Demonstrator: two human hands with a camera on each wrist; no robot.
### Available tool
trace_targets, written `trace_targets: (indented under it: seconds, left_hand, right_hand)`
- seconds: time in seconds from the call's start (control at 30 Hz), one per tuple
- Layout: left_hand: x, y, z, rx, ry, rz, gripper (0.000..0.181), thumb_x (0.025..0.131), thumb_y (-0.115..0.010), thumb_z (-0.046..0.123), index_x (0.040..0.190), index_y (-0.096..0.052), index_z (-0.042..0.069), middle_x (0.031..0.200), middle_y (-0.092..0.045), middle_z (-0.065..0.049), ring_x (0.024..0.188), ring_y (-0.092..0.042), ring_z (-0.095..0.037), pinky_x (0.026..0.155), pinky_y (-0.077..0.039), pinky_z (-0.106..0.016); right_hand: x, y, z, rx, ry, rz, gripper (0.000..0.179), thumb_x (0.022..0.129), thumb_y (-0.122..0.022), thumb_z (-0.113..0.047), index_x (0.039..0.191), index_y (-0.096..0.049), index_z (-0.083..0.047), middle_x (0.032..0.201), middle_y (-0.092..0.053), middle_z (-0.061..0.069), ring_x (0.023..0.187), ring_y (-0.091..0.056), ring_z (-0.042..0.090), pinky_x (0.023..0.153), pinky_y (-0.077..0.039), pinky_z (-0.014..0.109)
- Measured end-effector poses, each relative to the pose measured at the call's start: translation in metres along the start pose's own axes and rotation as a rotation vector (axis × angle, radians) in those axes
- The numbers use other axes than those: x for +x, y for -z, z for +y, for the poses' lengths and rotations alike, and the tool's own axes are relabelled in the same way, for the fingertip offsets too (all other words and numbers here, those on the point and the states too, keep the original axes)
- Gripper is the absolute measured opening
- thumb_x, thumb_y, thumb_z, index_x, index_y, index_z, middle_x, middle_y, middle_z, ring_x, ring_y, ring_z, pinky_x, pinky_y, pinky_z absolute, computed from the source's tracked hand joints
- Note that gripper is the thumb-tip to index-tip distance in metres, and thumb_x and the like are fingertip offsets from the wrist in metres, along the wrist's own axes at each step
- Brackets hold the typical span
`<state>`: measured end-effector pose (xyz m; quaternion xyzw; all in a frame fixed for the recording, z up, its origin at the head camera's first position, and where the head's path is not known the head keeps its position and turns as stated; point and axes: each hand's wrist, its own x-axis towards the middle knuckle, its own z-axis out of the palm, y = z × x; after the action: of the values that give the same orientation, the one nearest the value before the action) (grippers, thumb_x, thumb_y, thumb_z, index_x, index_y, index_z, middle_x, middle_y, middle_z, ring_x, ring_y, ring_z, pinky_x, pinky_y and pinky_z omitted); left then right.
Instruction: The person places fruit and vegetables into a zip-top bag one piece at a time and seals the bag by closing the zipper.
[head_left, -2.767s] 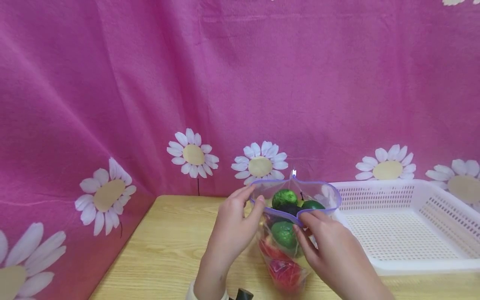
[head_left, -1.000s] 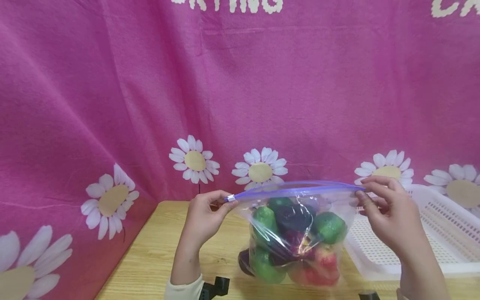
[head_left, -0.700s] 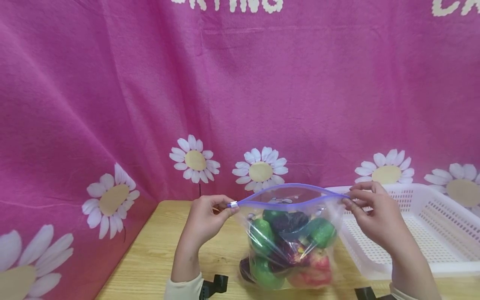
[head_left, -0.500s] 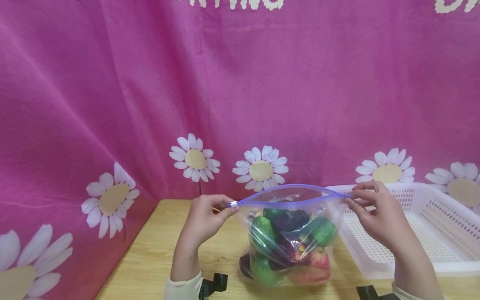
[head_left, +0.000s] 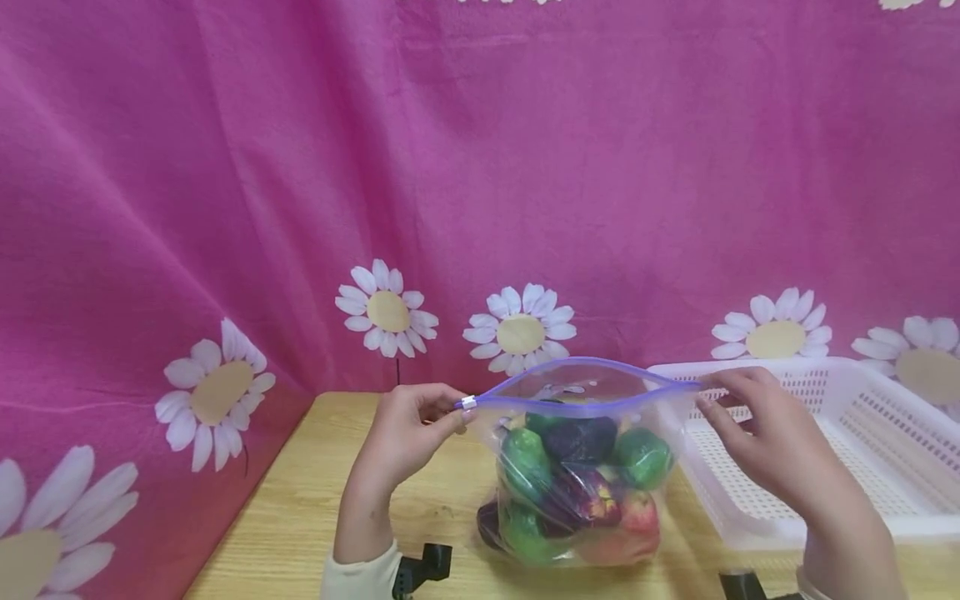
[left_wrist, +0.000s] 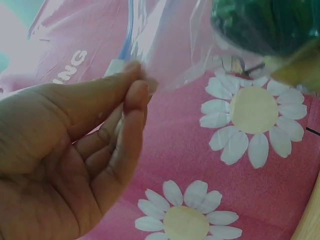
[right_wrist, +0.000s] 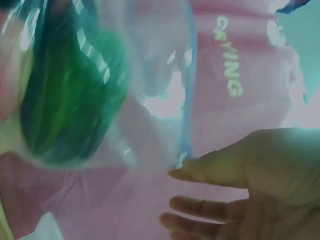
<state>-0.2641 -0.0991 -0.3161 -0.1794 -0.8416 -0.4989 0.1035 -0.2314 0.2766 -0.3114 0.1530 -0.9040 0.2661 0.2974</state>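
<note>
A clear zip bag with a purple-blue rim stands upright on the table, its mouth gaping. Inside it are several green, dark purple and red fruits or vegetables. My left hand pinches the bag's left top corner, right by the white slider. At the opposite top corner my right hand pinches the rim's end. The left wrist view has the left hand with thumb and forefinger together at the corner. In the right wrist view the right hand's thumb lies against the bag's corner, other fingers spread.
A white perforated basket stands to the right, behind my right hand. The wooden table ends at the left along a pink daisy-printed cloth, which also hangs behind. Black wrist mounts jut out near the front.
Earlier both hands were close together at the bag's mouth. The bag has since been turned broadside, and the hands have moved apart to its two top corners. Lately the hands barely move.
</note>
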Motion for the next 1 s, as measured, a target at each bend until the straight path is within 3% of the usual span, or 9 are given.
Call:
trace_targets:
  seconds: [0.13,0.2,0.27,0.3,0.4,0.5,0.6,0.8,1.0]
  left_hand:
    - [0.001,-0.003,0.006,-0.033,0.002,0.017,0.011,0.089,-0.076,0.004,0.1,-0.078,0.006,0.082,-0.075,-0.001,0.072,-0.07,-0.013,0.059,-0.048,-0.027]
    - [0.001,-0.004,0.008,-0.039,-0.002,0.016,0.012,0.089,-0.076,0.005,0.1,-0.078,0.006,0.082,-0.075,-0.001,0.073,-0.07,-0.013,0.059,-0.047,-0.026]
    - [0.001,-0.004,0.009,-0.038,-0.015,0.008,0.011,0.089,-0.076,0.005,0.099,-0.078,0.006,0.082,-0.076,-0.001,0.073,-0.071,-0.012,0.06,-0.047,-0.026]
    - [0.001,-0.004,0.01,-0.036,-0.017,0.001,0.01,0.089,-0.076,0.005,0.099,-0.078,0.007,0.082,-0.076,-0.001,0.073,-0.071,-0.012,0.06,-0.047,-0.026]
    - [-0.002,-0.002,0.012,-0.039,-0.031,-0.025,0.008,0.089,-0.076,0.005,0.096,-0.079,0.007,0.082,-0.076,-0.001,0.074,-0.071,-0.012,0.063,-0.049,-0.026]
    - [-0.005,-0.001,0.013,-0.036,-0.044,-0.046,0.008,0.088,-0.077,0.004,0.094,-0.08,0.007,0.082,-0.076,-0.001,0.072,-0.07,-0.012,0.064,-0.05,-0.027]
    - [-0.006,0.002,0.013,-0.021,-0.07,-0.048,0.007,0.086,-0.079,0.005,0.092,-0.081,0.008,0.082,-0.076,-0.001,0.071,-0.07,-0.013,0.063,-0.051,-0.026]
    - [-0.007,0.001,0.01,0.014,-0.145,-0.075,0.006,0.086,-0.08,0.009,0.092,-0.08,0.006,0.088,-0.077,-0.001,0.076,-0.074,-0.015,0.067,-0.057,-0.025]
    - [-0.007,0.004,0.008,0.014,-0.189,-0.07,0.005,0.086,-0.08,0.007,0.083,-0.077,0.009,0.083,-0.076,0.001,0.076,-0.073,-0.008,0.07,-0.059,-0.025]
  right_hand:
    - [-0.003,0.006,-0.03,0.022,0.031,0.14,0.035,0.087,-0.067,0.003,0.122,-0.067,-0.002,0.117,-0.06,0.025,0.104,-0.059,0.041,0.082,-0.047,0.034]
    - [-0.003,0.004,-0.051,0.06,0.101,0.233,0.039,0.084,-0.068,0.006,0.122,-0.069,-0.004,0.119,-0.062,0.021,0.108,-0.057,0.038,0.09,-0.041,0.034]
    - [-0.003,-0.002,-0.073,0.096,0.195,0.272,0.041,0.081,-0.069,0.008,0.119,-0.071,-0.005,0.119,-0.065,0.015,0.111,-0.056,0.033,0.098,-0.038,0.03]
    - [-0.003,-0.005,-0.083,0.111,0.245,0.262,0.041,0.08,-0.069,0.008,0.119,-0.072,-0.007,0.12,-0.066,0.011,0.113,-0.056,0.03,0.102,-0.036,0.025]
    - [-0.006,-0.022,-0.107,0.129,0.378,0.152,0.041,0.081,-0.07,0.002,0.12,-0.072,-0.012,0.128,-0.065,0.005,0.124,-0.055,0.027,0.113,-0.034,0.03]
    - [-0.008,-0.042,-0.12,0.085,0.499,0.058,0.04,0.082,-0.069,-0.003,0.12,-0.071,-0.014,0.133,-0.063,0.004,0.132,-0.052,0.03,0.112,-0.039,0.046]
    - [-0.006,-0.059,-0.128,0.045,0.582,0.045,0.035,0.085,-0.068,-0.006,0.119,-0.07,-0.011,0.134,-0.064,0.006,0.135,-0.05,0.033,0.105,-0.043,0.054]
    - [0.004,-0.079,-0.133,-0.021,0.547,0.101,0.03,0.091,-0.068,-0.012,0.121,-0.071,-0.009,0.126,-0.068,0.005,0.129,-0.056,0.031,0.1,-0.043,0.054]
    - [0.02,-0.095,-0.141,-0.116,0.518,0.077,0.034,0.083,-0.08,-0.007,0.116,-0.075,-0.015,0.115,-0.073,-0.001,0.121,-0.061,0.028,0.099,-0.042,0.057]
